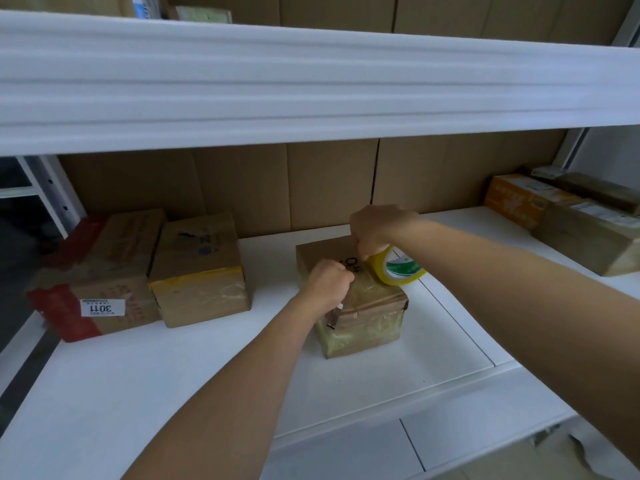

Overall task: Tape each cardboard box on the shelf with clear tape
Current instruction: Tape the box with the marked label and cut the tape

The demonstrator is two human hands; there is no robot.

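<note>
Both hands are on the small cardboard box (pixel 349 299) in the middle of the white shelf (pixel 173 368). Right hand (pixel 377 228) grips the tape roll (pixel 398 268), which sits tilted on the box's top right edge. Left hand (pixel 329 282) is curled on the box top, looks like it's pinching the tape end but hard to tell. Two more taped boxes (pixel 201 271) sit off to the left

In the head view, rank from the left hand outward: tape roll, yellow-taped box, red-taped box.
From the left hand:
1. tape roll, just right, held by the right hand.
2. yellow-taped box, to the left.
3. red-taped box, far left.
</note>
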